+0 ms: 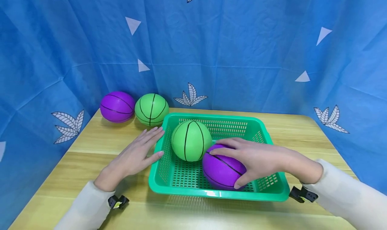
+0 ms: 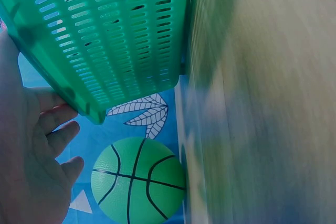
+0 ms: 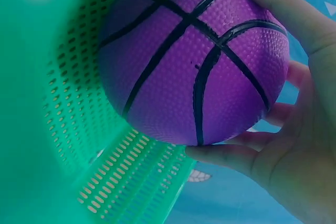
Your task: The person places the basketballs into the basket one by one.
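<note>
Gripping the purple ball (image 1: 219,172) inside the slotted plastic basket (image 1: 181,190) with the right hand (image 1: 257,156), curled round pebbled, black-lined curves, probably to stop it rolling against the green ball (image 1: 191,141). Touching the basket's rim (image 1: 153,178) with the left hand (image 1: 136,154), straight-fingered and spread, apparently steadying it on the wood-grained worktop (image 1: 75,163).

No readable words, brands or numbers are showing on the purple ball (image 1: 218,169), the green ball (image 1: 191,141) beside it, or the basket (image 1: 196,191) around them. The blue cloth (image 1: 251,32) and the worktop (image 1: 296,129) are displaying no legible label or sign, and the black wrist devices (image 1: 303,194) are showing no clear lettering.
</note>
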Tool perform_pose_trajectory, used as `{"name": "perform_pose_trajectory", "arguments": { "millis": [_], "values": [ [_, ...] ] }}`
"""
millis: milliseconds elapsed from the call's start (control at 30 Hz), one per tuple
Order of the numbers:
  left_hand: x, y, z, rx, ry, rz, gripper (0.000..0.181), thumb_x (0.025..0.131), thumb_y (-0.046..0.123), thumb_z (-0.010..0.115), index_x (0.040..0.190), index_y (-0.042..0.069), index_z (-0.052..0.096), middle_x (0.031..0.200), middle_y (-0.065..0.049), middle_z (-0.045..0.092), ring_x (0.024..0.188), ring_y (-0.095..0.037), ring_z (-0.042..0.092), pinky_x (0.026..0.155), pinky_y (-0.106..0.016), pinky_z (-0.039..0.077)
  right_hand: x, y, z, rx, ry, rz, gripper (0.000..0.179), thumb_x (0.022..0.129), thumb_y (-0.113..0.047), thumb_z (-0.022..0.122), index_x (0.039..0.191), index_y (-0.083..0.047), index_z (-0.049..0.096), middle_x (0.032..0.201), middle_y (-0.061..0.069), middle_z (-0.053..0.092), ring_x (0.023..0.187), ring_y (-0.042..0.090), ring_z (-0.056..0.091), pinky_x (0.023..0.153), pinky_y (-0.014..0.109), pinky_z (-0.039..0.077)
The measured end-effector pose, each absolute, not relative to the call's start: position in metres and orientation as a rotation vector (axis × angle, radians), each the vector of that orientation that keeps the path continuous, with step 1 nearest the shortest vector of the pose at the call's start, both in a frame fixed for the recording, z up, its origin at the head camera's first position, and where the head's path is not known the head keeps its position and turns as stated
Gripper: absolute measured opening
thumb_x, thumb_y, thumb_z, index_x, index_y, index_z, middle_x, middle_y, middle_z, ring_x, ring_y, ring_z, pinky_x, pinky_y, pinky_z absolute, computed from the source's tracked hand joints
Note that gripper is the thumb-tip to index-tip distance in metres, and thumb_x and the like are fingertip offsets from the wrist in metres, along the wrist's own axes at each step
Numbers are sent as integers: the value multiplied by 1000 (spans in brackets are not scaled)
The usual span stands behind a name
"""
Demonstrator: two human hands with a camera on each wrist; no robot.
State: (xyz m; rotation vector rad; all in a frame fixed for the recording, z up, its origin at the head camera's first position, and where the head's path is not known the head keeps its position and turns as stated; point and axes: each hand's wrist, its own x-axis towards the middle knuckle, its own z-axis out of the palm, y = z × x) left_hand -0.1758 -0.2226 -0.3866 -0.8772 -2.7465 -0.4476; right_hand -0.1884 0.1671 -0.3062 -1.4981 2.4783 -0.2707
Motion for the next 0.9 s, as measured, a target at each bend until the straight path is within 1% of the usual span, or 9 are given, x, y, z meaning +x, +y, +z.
{"name": "perform_pose_trajectory", "arguments": {
  "millis": [133,267,367,433,567,667,800,900],
  "values": [
    [-175,-223,-386,-868,-2758,-447,69,101,47,49,155,9,28,159,-8,27,147,-26,17,119,-48,14,-187,159,-301,-1525,2458,-231,92,72,-49,82,150,-31,37,154,3,31,138,26,32,95,46,48],
    [-175,-223,-385,-862,-2773,-447,70,101,47,49,155,10,27,160,-7,25,148,-26,16,119,-47,13,-187,154,-299,-1538,2443,-218,91,72,-48,82,149,-31,37,154,2,30,138,24,32,94,44,49],
    [-175,-223,-384,-866,-2773,-446,70,101,48,48,155,10,27,160,-7,24,148,-25,16,119,-48,14,-188,156,-302,-1502,2424,-262,91,72,-47,82,149,-32,36,154,2,28,138,24,32,94,43,49],
    [-175,-223,-383,-868,-2770,-448,70,101,48,49,155,10,27,160,-8,25,147,-26,16,119,-49,15,-190,159,-305,-1439,2408,-307,92,73,-46,83,150,-32,34,155,2,26,137,24,32,94,43,49],
    [-175,-223,-383,-867,-2768,-441,69,101,47,49,155,10,27,160,-8,25,148,-26,16,118,-49,16,-193,165,-311,-1294,2374,-361,99,74,-44,84,153,-34,26,157,3,22,133,25,38,93,40,49],
    [-175,-223,-384,-861,-2773,-435,69,101,47,49,155,10,28,160,-8,25,148,-25,16,118,-49,16,-194,167,-314,-1251,2362,-354,103,74,-45,83,155,-35,21,158,5,19,132,27,39,92,40,49],
    [-174,-222,-385,-860,-2775,-439,69,101,46,49,155,9,28,159,-9,26,147,-25,17,118,-50,16,-192,168,-313,-1250,2373,-317,104,74,-46,83,155,-36,19,159,7,18,136,29,35,95,43,48],
    [-174,-220,-385,-863,-2770,-448,69,101,46,49,155,9,28,160,-8,25,148,-25,16,118,-50,16,-190,169,-311,-1266,2388,-283,106,72,-49,83,156,-35,19,159,9,19,138,31,33,98,48,46]
  ]
}}
